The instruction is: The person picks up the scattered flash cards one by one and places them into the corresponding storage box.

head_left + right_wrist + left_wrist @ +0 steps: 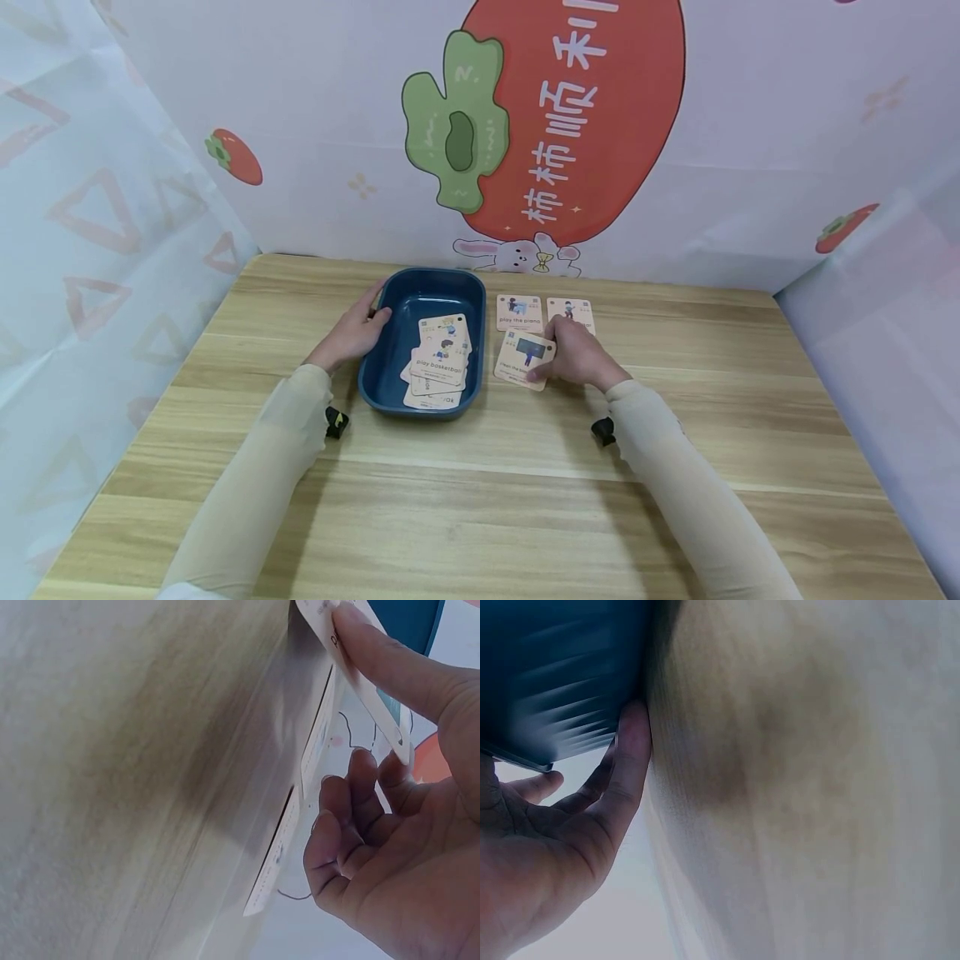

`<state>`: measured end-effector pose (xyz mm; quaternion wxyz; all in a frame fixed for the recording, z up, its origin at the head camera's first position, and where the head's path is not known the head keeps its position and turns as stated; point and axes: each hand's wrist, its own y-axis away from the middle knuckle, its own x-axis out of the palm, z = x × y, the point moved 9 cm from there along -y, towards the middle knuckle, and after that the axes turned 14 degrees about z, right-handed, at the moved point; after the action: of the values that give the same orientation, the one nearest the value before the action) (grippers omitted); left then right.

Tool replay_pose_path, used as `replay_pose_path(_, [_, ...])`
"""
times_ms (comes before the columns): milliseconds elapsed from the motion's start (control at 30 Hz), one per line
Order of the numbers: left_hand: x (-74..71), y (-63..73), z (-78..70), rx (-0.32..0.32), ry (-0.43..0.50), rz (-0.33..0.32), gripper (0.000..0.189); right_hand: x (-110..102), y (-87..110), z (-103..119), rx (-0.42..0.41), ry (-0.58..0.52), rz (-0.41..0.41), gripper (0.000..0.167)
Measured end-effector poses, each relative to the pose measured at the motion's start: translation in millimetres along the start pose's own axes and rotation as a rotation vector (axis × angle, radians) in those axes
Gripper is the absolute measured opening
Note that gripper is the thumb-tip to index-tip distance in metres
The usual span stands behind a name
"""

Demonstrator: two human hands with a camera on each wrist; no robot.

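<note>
My left hand (356,332) grips the left side of a dark blue tray (371,392), thumb at the rim and fingers along the outer wall. The left wrist view shows the tray's ribbed side (562,705) and a fingertip down by the tabletop. Inside the tray lies a loose pile of picture cards (438,367), the top one reading "play basketball". To the right of the tray, my right hand (581,354) pinches a blackboard picture card (517,350) between thumb and fingers. In the right wrist view this card (367,697) is tilted above the table.
A "play the piano" card (519,313) lies flat behind the pinched card. Beside it, another card (572,307) is partly covered by my right hand. The wooden table (465,508) meets a printed backdrop (315,100) at its far edge.
</note>
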<state>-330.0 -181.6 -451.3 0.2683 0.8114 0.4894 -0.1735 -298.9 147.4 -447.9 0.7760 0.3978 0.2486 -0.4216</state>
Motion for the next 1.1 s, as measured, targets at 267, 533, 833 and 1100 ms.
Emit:
replay_pose_path(267, [0.6,0.7,0.7,-0.008,0.004,0.002,0.061,-1.2,1.5,2.7,-0.016,0.008,0.001,0.042])
replay_pose_path(533, [0.9,0.1,1.9,-0.009,0.010,0.004,0.061,-7.3,6.7,10.9,-0.130,0.063,-0.042,0.019])
replay_pose_path(833, [0.7,-1.2,3.5,-0.009,0.013,0.007,0.061,-11.7,13.7,14.8,-0.196,0.006,-0.030,0.013])
replay_pose_path(1100, [0.2,-1.2,2.9,-0.013,0.017,0.006,0.061,-19.7,18.0,15.3,-0.206,-0.027,-0.045,0.014])
